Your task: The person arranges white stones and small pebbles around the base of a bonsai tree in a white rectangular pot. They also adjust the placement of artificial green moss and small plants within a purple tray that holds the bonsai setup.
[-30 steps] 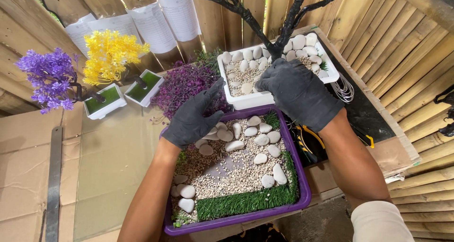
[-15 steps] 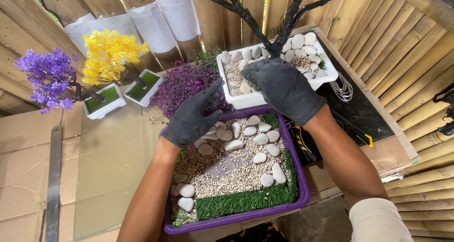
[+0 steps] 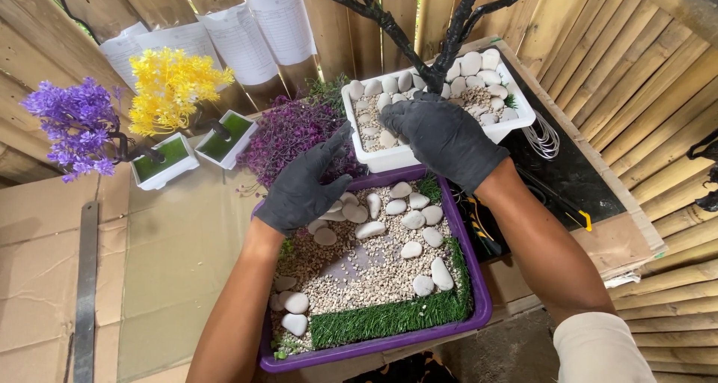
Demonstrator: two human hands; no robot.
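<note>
I see my left hand [image 3: 303, 185], in a dark glove, spread open with the fingers loosely curved over the far left corner of the purple tray [image 3: 479, 308]; it grips nothing. My right hand [image 3: 443, 138], gloved the same, lies palm down on the front rim of the white planter [image 3: 516, 125], fingers curled over the edge. I cannot tell whether it actually pinches the rim or only rests there.

The purple tray sits in front of me, filled with fine gravel [image 3: 351, 267], a scatter of smooth white stones [image 3: 412, 220], and a strip of green turf [image 3: 389, 316] along its near edge. The white planter stands just behind it, touching its far rim, packed with larger white stones and holding a black tree trunk [image 3: 441, 46] whose branches rise right above my right hand and crowd the space there.

A purple bush [image 3: 288, 132] presses against the left side of the planter, close to my left fingertips. Further left stand two small white pots, one with yellow flowers [image 3: 172, 87], one with violet flowers [image 3: 75, 121]. A metal ruler [image 3: 86, 293] lies on the cardboard [image 3: 164, 278] at far left. Coiled wire [image 3: 544, 138] lies to the right of the planter.
</note>
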